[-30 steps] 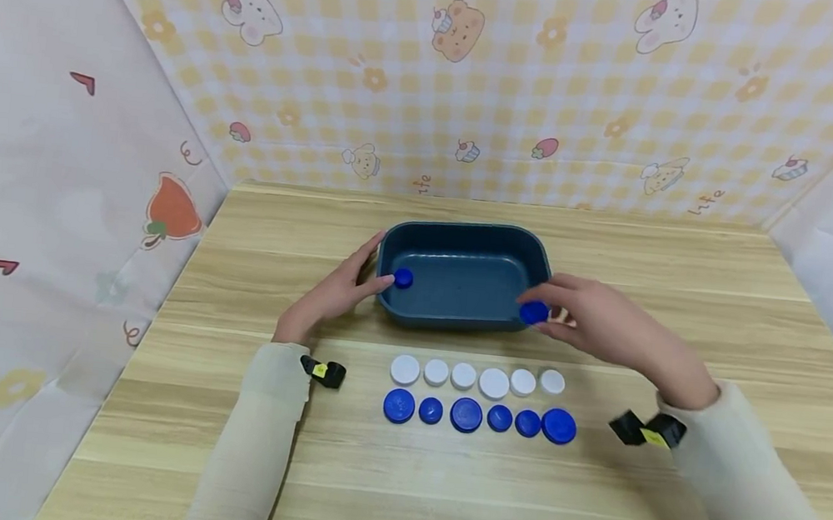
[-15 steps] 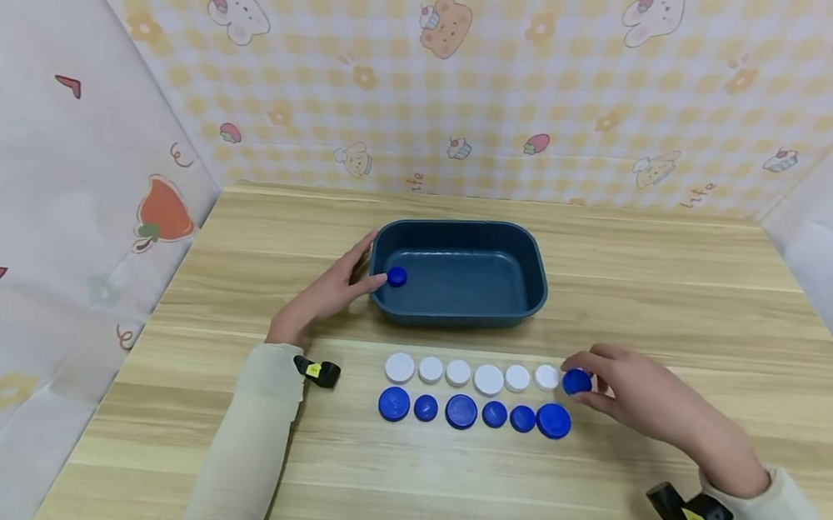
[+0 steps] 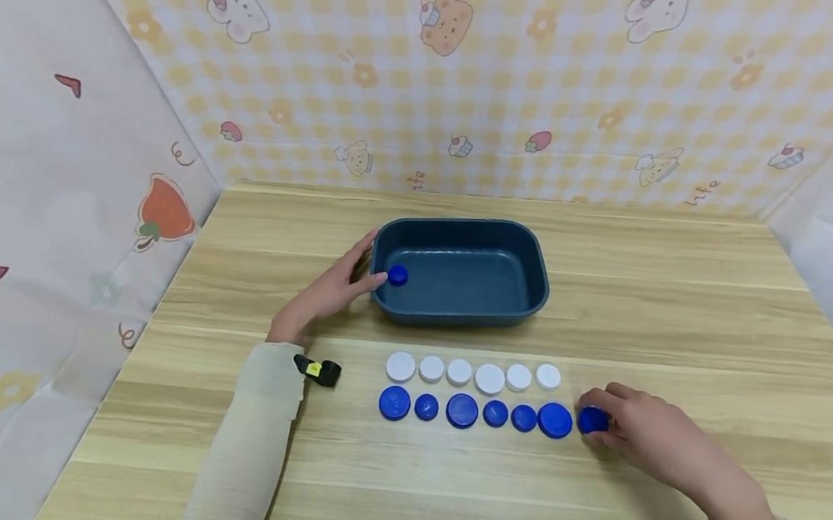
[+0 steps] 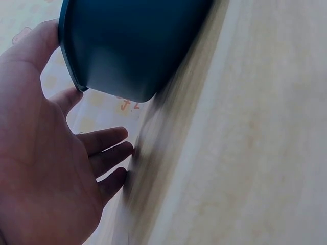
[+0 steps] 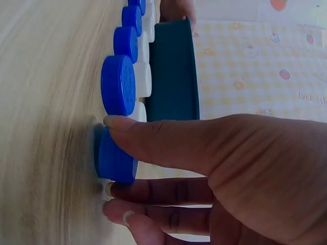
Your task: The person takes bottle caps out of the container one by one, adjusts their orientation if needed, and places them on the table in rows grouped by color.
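In the head view, my right hand (image 3: 659,438) pinches a blue bottle cap (image 3: 593,420) at the right end of a row of blue caps (image 3: 462,410). The right wrist view has the pinched cap (image 5: 116,159) between thumb and forefinger, low against the tabletop. My left hand (image 3: 326,293) rests with fingers spread against the left end of a dark teal bin (image 3: 456,318). Its thumb and one finger touch the bin's rim (image 4: 62,46) in the left wrist view. Inside the bin, near that thumb, lies one small blue cap (image 3: 398,275).
A row of white caps (image 3: 490,378) lies between the blue row and the bin. Wood-grain tabletop (image 3: 712,322) extends to both sides. Behind it rises a yellow checked backdrop (image 3: 378,30), with a pale side sheet (image 3: 75,202) at the left.
My right hand has carried the blue cap from the bin's right end down and rightward to the end of the blue row. The left hand stays at the bin.
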{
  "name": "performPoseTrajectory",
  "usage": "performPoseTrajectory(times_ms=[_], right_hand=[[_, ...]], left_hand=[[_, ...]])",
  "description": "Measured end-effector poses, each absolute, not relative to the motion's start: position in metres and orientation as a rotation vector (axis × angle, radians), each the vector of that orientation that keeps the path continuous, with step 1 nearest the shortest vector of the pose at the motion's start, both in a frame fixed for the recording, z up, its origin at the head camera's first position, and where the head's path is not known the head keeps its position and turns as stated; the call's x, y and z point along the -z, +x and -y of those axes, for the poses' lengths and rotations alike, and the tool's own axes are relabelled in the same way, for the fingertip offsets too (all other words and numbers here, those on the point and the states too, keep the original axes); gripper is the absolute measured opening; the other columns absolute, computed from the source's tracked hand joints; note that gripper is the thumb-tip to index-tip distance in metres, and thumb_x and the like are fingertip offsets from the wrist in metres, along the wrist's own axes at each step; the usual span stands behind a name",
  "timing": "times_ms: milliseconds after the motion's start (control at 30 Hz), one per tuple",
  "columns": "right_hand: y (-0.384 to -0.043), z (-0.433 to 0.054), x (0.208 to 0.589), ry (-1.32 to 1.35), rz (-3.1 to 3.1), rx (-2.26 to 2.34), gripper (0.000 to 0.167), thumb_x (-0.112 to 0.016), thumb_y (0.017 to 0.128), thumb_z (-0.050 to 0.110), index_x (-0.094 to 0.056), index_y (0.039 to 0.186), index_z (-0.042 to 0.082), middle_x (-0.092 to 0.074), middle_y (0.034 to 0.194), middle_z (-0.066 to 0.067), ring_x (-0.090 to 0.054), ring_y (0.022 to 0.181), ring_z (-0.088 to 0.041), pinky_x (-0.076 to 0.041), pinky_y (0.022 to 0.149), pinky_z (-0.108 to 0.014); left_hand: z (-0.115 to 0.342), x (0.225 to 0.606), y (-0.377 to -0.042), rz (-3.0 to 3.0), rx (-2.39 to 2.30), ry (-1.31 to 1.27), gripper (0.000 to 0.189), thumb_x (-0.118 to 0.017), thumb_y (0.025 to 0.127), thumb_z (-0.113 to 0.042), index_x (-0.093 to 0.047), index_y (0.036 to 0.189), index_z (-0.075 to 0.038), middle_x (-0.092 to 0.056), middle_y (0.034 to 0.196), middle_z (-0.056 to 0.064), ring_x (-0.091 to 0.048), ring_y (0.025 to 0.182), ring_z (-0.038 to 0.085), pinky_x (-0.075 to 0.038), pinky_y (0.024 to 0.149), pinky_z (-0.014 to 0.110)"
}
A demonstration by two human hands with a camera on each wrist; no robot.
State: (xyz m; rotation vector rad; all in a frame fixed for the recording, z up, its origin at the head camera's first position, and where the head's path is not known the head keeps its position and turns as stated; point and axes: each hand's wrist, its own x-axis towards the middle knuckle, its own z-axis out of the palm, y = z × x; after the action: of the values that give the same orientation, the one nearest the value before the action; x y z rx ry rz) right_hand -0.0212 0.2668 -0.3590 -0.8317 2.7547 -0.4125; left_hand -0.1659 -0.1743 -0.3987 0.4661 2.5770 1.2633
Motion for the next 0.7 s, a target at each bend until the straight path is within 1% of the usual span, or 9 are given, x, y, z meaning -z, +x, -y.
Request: performPoseTrajectory(times_ms=[367,533,700], right_hand=[[-0.019,-0.263,0.361,-0.797,-2.760,0.394,0.035,-0.080,0.077,0.019,-0.065,0.108,0.017,-0.050,0.085,0.011,-0.043,0.062,-0.002,-0.040,0.054,-0.024],[-0.021,-0.262,0.359,-0.795,-2.716,0.421,0.034,-0.080,0.077,0.018,-0.064,0.107,0.017,-0.049,0.085,0.011,-0.043,0.064,-0.002,-0.041,0.055,-0.024],[-0.024,-0.262,0.351,-0.770,-2.681,0.388,0.038,-0.081,0.076,0.021,-0.064,0.109,0.016,-0.052,0.088,0.009,-0.046,0.065,-0.003,-0.043,0.057,-0.025]], left_hand=[[0.175,0.397,-0.165,-2.574,-1.274,0.452,0.079,-0.051,0.093,-0.055,-0.005,0.154,-0.034,-0.010,0.159,0.002,-0.008,0.144,0.023,-0.014,0.111,0.051],[0.175,0.397,-0.166,-2.572,-1.268,0.446,0.077,-0.050,0.093,-0.056,-0.003,0.152,-0.039,-0.009,0.159,0.002,-0.007,0.144,0.022,-0.013,0.111,0.050],[0.175,0.397,-0.165,-2.567,-1.264,0.441,0.077,-0.050,0.093,-0.056,-0.003,0.152,-0.040,-0.009,0.159,0.001,-0.007,0.144,0.022,-0.013,0.112,0.050]])
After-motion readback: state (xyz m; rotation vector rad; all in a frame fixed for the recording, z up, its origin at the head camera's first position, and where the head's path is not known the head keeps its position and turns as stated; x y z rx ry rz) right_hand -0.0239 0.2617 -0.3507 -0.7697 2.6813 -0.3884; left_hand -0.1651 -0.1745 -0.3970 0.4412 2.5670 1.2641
